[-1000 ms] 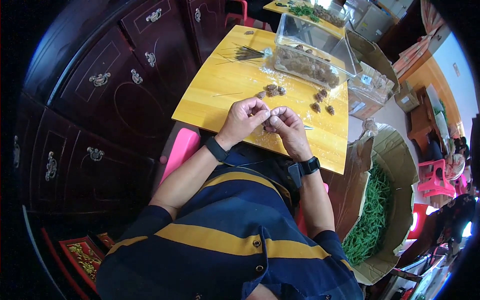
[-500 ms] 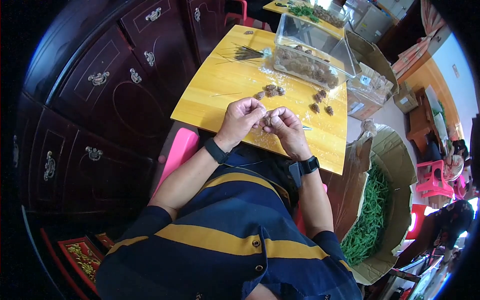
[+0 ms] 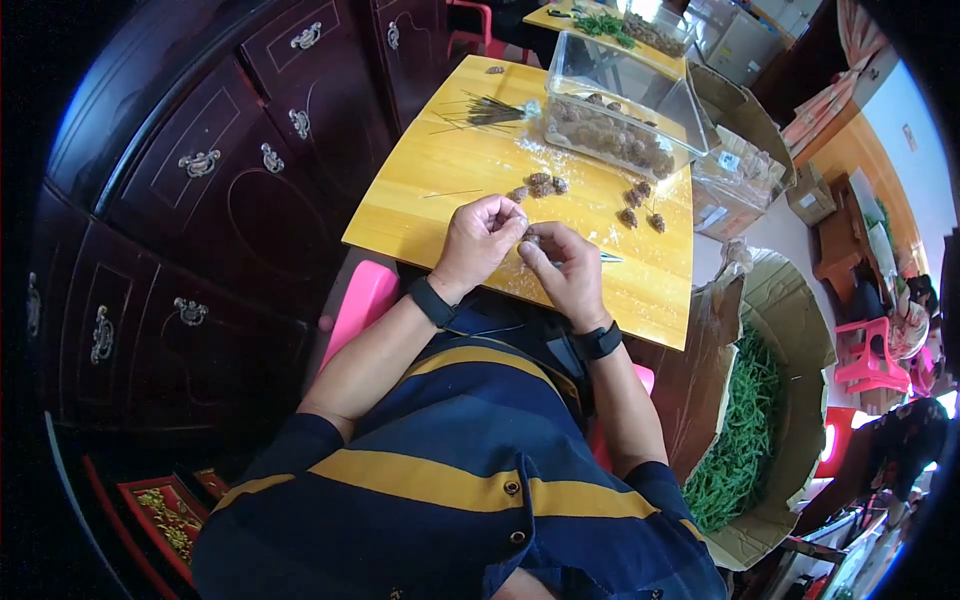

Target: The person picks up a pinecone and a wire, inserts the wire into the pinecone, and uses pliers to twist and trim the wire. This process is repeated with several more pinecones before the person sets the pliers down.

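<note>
Near the middle of the frame, the right hand (image 3: 574, 276) is holding a small brown cone (image 3: 532, 239) over the yellow table (image 3: 410, 205). Beside it, the left hand (image 3: 474, 242) is pinching shut; I cannot tell on what.

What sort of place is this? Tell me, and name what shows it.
Probably a small home workshop: brown cones and a bundle of thin wires lie on the table, a big carton of greenery stands near it, and dark, household-style cabinets line the left.
</note>
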Action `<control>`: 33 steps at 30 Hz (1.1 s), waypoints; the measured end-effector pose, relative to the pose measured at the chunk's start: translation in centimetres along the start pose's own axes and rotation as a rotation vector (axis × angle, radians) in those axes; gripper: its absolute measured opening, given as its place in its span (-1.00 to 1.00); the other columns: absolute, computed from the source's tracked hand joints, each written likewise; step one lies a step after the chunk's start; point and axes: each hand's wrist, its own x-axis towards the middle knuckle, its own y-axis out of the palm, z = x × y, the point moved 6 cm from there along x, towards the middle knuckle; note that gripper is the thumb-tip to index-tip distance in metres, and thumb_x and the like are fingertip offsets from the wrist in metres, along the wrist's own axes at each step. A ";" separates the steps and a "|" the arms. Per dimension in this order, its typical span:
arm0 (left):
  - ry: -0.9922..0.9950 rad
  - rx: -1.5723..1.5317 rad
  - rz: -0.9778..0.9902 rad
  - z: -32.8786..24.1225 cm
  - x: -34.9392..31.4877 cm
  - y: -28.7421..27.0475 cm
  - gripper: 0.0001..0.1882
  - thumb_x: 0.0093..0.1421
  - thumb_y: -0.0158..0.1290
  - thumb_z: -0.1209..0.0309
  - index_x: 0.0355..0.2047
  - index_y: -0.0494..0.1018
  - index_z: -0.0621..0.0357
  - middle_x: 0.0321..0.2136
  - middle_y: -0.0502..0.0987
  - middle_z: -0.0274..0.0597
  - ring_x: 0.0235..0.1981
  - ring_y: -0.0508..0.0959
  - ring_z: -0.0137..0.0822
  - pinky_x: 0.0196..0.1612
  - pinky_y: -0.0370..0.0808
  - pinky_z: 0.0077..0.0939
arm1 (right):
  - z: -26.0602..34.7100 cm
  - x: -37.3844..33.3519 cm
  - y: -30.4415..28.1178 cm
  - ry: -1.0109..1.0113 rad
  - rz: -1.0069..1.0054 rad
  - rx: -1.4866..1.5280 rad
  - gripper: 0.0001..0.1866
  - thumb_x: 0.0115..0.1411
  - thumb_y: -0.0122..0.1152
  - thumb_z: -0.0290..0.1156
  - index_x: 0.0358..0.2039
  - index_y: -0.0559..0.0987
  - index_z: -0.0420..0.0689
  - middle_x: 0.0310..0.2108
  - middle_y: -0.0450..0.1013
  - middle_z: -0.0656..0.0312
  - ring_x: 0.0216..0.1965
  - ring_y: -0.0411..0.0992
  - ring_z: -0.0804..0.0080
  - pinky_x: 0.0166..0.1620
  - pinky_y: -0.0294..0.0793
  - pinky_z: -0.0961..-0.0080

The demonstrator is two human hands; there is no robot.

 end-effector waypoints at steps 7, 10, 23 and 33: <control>-0.059 -0.023 -0.021 1.0 -0.1 0.0 -0.97 0.20 0.10 0.58 -0.40 0.48 0.26 -0.49 0.49 -0.47 -0.48 0.42 -0.70 -0.40 0.41 -0.76 | 1.5 -0.1 -0.5 -0.185 -0.154 -0.226 -0.86 0.12 0.29 -0.44 -0.33 0.59 -0.22 -0.51 0.52 0.06 -0.52 0.53 0.32 -0.41 0.50 0.50; -0.063 -0.015 -0.022 1.0 -0.2 0.0 -0.96 0.22 0.09 0.56 -0.39 0.48 0.24 -0.51 0.47 -0.47 -0.52 0.40 -0.69 -0.43 0.38 -0.78 | 1.6 0.0 -0.5 -0.210 -0.163 -0.251 -0.86 0.10 0.28 -0.44 -0.34 0.59 -0.21 -0.51 0.51 0.00 -0.53 0.54 0.23 -0.42 0.50 0.45; -0.143 -0.180 0.086 -0.4 -0.5 0.8 -0.87 0.28 0.09 0.45 -0.20 0.49 0.23 -0.48 0.49 -0.42 -0.54 0.41 -0.65 -0.43 0.39 -0.78 | 0.2 -0.2 -0.9 -0.054 -0.175 -0.080 -0.89 0.20 0.24 -0.48 -0.38 0.61 -0.27 -0.61 0.50 0.29 -0.57 0.43 0.68 -0.45 0.42 0.67; -0.151 -0.149 0.149 0.6 -0.4 0.3 -0.88 0.30 0.07 0.44 -0.23 0.50 0.24 -0.45 0.50 -0.41 -0.51 0.42 -0.65 -0.42 0.40 -0.77 | -1.7 -0.1 0.0 0.118 -0.029 0.213 -0.85 0.28 0.20 -0.43 -0.28 0.62 -0.26 -0.48 0.55 0.32 -0.45 0.48 0.68 -0.35 0.49 0.70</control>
